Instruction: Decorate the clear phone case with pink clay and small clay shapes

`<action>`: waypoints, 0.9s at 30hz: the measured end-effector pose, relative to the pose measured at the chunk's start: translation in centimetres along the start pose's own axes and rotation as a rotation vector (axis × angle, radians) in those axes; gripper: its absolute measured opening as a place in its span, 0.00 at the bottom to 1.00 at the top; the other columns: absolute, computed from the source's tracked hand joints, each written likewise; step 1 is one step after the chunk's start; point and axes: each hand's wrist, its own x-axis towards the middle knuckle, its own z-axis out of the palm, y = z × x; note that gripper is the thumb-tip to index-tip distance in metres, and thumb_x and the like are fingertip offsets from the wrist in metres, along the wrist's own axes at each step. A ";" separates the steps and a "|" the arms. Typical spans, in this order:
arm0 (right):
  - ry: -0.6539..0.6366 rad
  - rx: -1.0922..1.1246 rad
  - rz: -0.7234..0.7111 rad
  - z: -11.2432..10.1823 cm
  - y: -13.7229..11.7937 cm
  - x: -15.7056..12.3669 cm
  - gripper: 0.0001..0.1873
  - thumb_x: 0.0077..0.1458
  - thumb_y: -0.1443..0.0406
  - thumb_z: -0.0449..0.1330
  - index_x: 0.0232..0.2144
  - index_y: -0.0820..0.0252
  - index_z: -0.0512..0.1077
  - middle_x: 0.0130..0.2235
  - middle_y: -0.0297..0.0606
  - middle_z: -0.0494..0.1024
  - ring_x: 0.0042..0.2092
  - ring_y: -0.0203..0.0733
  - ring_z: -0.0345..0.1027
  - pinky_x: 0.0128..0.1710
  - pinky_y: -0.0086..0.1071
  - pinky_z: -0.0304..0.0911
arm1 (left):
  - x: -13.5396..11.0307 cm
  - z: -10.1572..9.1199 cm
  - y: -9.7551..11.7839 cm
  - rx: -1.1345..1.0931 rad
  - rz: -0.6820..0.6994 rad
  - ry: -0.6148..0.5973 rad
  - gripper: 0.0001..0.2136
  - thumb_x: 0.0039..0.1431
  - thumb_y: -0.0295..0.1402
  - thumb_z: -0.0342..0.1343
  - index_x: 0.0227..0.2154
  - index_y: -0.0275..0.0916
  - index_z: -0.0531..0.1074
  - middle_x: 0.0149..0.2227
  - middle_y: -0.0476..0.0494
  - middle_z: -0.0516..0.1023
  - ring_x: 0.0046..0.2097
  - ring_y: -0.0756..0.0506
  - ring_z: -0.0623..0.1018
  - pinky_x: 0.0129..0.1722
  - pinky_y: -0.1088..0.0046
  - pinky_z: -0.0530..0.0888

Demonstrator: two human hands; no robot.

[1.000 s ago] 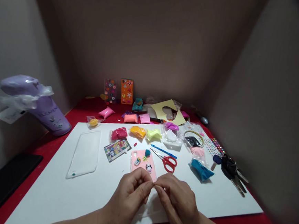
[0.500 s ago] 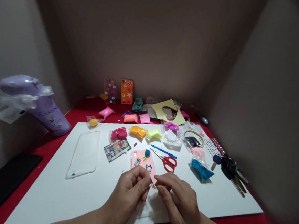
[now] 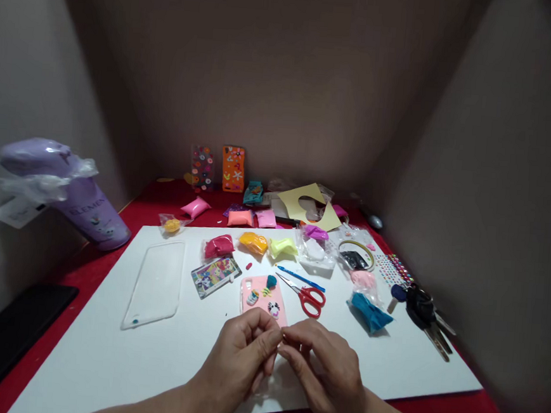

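Note:
My left hand [image 3: 240, 358] and my right hand [image 3: 323, 370] meet fingertip to fingertip low in the middle, over the white board [image 3: 102, 352]. Both are closed in a pinch on something tiny that I cannot make out. Just beyond the fingertips lies a pink phone case [image 3: 259, 297] with small clay figures stuck on it. Red-handled scissors [image 3: 307, 295] and a thin blue tool [image 3: 301, 277] lie to its right. A clear phone case [image 3: 155, 282] lies flat to the left, and a colourful picture card [image 3: 215, 275] sits between the two cases.
Several bags of coloured clay [image 3: 253, 243] line the board's far edge, a blue one [image 3: 369, 311] at right. Keys [image 3: 422, 310] and gem stickers [image 3: 394, 268] lie at the right edge. A purple bottle [image 3: 73, 198] lies at left, near a black slab [image 3: 8, 332]. Decorated cases [image 3: 233, 168] lean on the back wall.
My hands parted slightly half a second ago and have closed together again, fingertips touching. Nothing else on the board has moved.

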 end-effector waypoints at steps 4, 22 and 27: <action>0.010 0.000 -0.022 -0.1 -0.1 0.2 0.10 0.58 0.75 0.54 0.40 0.60 0.69 0.31 0.37 0.75 0.32 0.38 0.69 0.30 0.30 0.61 | 0.0 0.1 0.1 -0.005 -0.015 -0.005 0.17 0.55 0.47 0.56 0.24 0.37 0.64 0.16 0.55 0.67 0.12 0.58 0.59 0.11 0.84 0.53; -0.041 -0.026 0.069 0.0 0.2 -0.3 0.06 0.61 0.72 0.49 0.35 0.58 0.64 0.30 0.35 0.71 0.31 0.38 0.65 0.31 0.31 0.58 | -0.2 0.0 0.3 0.013 0.040 -0.063 0.15 0.60 0.45 0.51 0.28 0.37 0.64 0.20 0.53 0.68 0.15 0.58 0.60 0.14 0.83 0.56; -0.048 -0.006 0.077 -0.1 0.3 -0.1 0.06 0.62 0.71 0.49 0.34 0.58 0.64 0.30 0.35 0.71 0.30 0.37 0.65 0.30 0.31 0.58 | -0.2 -0.1 0.4 0.004 0.069 -0.069 0.14 0.56 0.44 0.56 0.32 0.36 0.65 0.21 0.55 0.66 0.17 0.57 0.63 0.16 0.82 0.60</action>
